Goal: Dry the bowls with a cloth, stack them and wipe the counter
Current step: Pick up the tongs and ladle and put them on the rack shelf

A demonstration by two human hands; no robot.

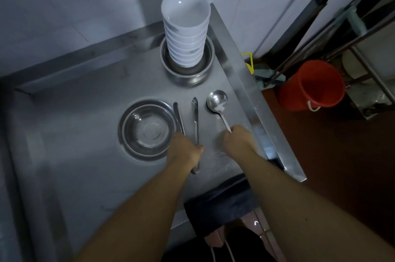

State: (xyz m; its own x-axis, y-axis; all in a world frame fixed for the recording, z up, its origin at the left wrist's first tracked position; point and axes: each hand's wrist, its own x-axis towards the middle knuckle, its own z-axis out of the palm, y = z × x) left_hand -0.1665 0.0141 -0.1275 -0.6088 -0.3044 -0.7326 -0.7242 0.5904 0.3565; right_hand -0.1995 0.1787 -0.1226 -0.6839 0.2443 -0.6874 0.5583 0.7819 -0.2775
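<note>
cloth (215, 202) soft, over counter's (85, 154) near edge | left hand (184, 148) grips tongs (195, 116) | right hand (236, 137) pinches ladle (217, 100) | bowls (185, 33) far-right corner, breakable: lift by rims

White bowls (185, 33) with faint grey markings — silver steel counter (85, 133), orange-red bucket (311, 85), dark cloth (218, 204).

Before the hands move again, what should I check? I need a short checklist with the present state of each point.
1. Bowl stack stands upright in the steel pot: ok.
2. Right hand holds the ladle by its handle: ok.
3. Left hand grips the tongs: ok.
4. Steel dish lies flat on the counter, apart from the ladle: ok.
5. Dark cloth hangs over the front edge, in neither hand: not ok for wiping yet.
6. Bowls are dry: cannot tell.
</note>
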